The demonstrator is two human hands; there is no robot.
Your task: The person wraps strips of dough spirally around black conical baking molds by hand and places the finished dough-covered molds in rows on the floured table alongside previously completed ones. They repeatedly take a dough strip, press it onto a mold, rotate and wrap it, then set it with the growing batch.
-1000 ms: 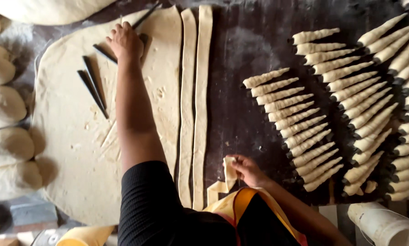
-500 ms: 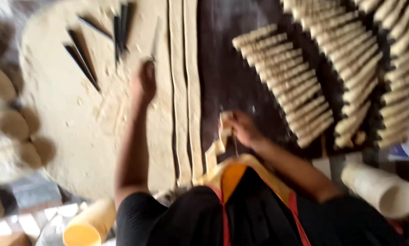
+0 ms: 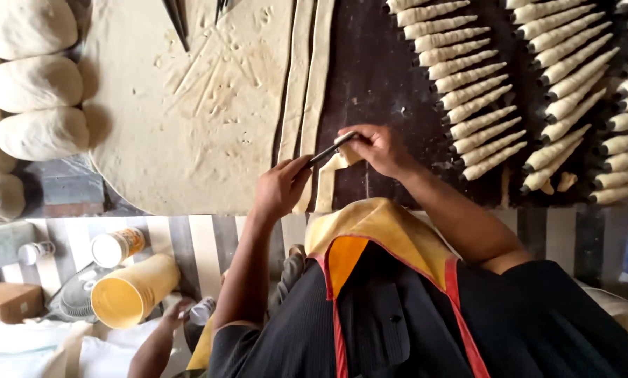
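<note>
Both hands grip one dark metal cone mould (image 3: pixel 331 148): left hand (image 3: pixel 280 187) at its seven o'clock end, right hand (image 3: pixel 371 147) pinching a dough strip (image 3: pixel 326 178) onto its two o'clock end.

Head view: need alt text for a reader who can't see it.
Seen from above, a person's left hand and right hand hold a thin dark metal cone with a dough strip at its end, over a dark table. A rolled dough sheet and dough balls lie left; rows of dough-wrapped cones lie right.
</note>
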